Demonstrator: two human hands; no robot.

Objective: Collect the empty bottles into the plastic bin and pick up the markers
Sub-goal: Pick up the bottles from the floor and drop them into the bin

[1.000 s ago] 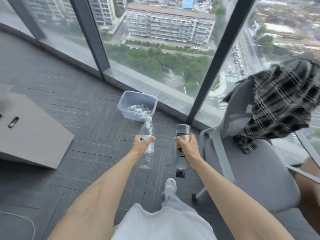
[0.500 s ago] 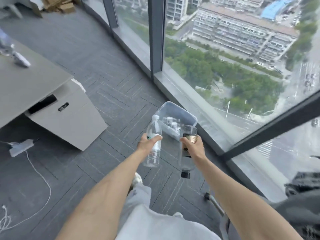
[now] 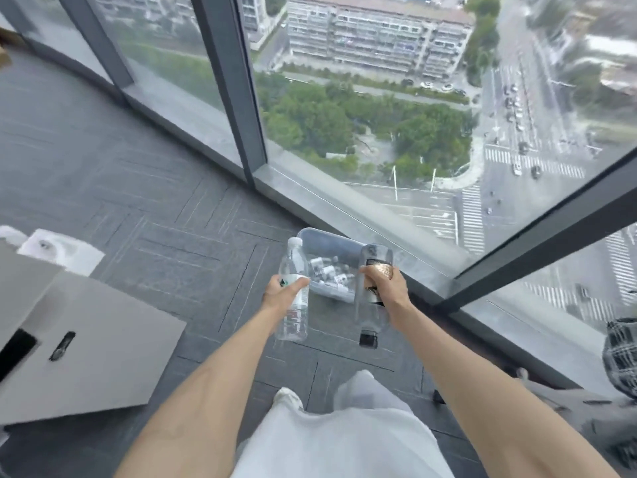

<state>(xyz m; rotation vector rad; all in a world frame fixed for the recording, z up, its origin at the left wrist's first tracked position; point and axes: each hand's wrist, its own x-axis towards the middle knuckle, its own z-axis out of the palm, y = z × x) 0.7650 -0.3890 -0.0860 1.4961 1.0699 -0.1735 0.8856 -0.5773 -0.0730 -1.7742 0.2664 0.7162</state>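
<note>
— Fingers (image 3: 299,281) of our left hand (image 3: 281,293) are closed around the middle of a clear water bottle (image 3: 294,291), and those of our right hand (image 3: 386,288) are wrapped around a second bottle (image 3: 371,294). What is the biggest thing we see?

— We see the window (image 3: 396,108) with the street far below, then the grey carpet floor (image 3: 138,188). At our left a grey bench (image 3: 96,357) stands, and a white paper roll (image 3: 57,248) is just behind it.

— And where is the plastic bin (image 3: 331,243)?

— On the floor, just beside the window base, directly beyond our hands. Small empty bottles (image 3: 327,272) lie inside it.

— How do we hold our two bottles?

— The left one is upright, its white cap (image 3: 294,241) at the top, in front of the bin's left edge. The right one is upside down, with its dark cap (image 3: 368,339) pointing to the floor and its brown label under our grip. Both are above the carpet, near the bin, not inside it.
</note>
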